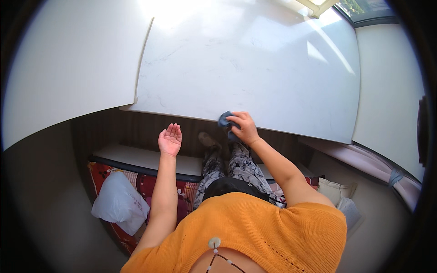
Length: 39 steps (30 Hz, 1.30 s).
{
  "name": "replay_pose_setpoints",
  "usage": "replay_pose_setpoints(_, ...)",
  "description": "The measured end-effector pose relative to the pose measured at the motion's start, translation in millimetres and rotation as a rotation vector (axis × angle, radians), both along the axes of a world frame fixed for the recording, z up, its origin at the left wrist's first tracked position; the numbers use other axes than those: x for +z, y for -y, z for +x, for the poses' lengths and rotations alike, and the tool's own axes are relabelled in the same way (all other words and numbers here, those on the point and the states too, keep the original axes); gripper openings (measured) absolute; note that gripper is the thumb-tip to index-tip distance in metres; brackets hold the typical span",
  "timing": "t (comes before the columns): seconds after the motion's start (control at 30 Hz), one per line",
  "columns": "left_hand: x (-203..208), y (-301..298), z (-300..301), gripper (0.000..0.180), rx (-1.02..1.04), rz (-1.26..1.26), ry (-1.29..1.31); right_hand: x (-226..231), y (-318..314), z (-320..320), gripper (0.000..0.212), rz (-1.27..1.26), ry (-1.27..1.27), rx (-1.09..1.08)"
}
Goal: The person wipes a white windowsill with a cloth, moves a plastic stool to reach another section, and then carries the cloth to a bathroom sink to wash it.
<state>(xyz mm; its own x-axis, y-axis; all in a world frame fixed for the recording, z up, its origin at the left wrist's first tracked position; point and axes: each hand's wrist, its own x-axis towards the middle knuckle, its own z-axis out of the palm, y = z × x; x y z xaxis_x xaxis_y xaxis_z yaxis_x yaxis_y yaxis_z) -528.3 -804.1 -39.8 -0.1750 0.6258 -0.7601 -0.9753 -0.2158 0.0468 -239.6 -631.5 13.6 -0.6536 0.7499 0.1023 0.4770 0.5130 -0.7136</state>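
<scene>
A dark blue-grey cloth (224,121) is bunched in my right hand (246,128), right at the front edge of a white marbled countertop (218,77). Part of the cloth rests against that edge and part hangs below it. My left hand (170,139) is raised palm up in front of the counter, its fingers stretched and holding nothing. It stays apart from the countertop.
White panels (77,59) rise left and right of the counter. A window (368,11) is at the far right. Behind me, a patterned red mat (102,175) bears a white plastic bag (120,200). A pale cushion (332,191) lies at right, near a tied pink curtain (373,166).
</scene>
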Motion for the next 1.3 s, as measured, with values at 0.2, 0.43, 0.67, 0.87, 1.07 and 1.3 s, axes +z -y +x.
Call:
replay_pose_setpoints(0.2, 18.9, -45.1, 21.5, 0.036, -0.122, -0.028, -0.022, -7.5, -78.6, 162.0, 0.032, 0.041, -0.106, -1.011)
replay_pose_setpoints(0.43, 33.5, -83.5, 24.6, 0.033, -0.191, -0.004, -0.046, -37.7, -109.4, 62.6, 0.043, 0.298, 0.213, -0.904)
replay_pose_setpoints(0.67, 33.9, -116.8, 19.8, 0.034, -0.244, -0.001, -0.04, -17.5, -13.5, -75.8, 0.045, 0.129, -0.096, -0.122)
replay_pose_setpoints(0.87, 33.7, -156.7, 48.1, 0.035, -0.355, -0.087, -0.055, -15.4, -17.4, 30.9, 0.046, 0.083, -0.052, 0.14)
replay_pose_setpoints(1.07, 46.6, -193.3, 101.8, 0.036, -0.561, -0.144, -0.092, -17.1, -9.9, 219.3, 0.053, 0.096, 0.348, -0.565)
replay_pose_setpoints(1.3, 62.1, -210.9, 152.8, 0.036, -0.778, -0.237, -0.107, -49.0, -13.8, 357.9, 0.045, -0.133, 0.585, -1.651)
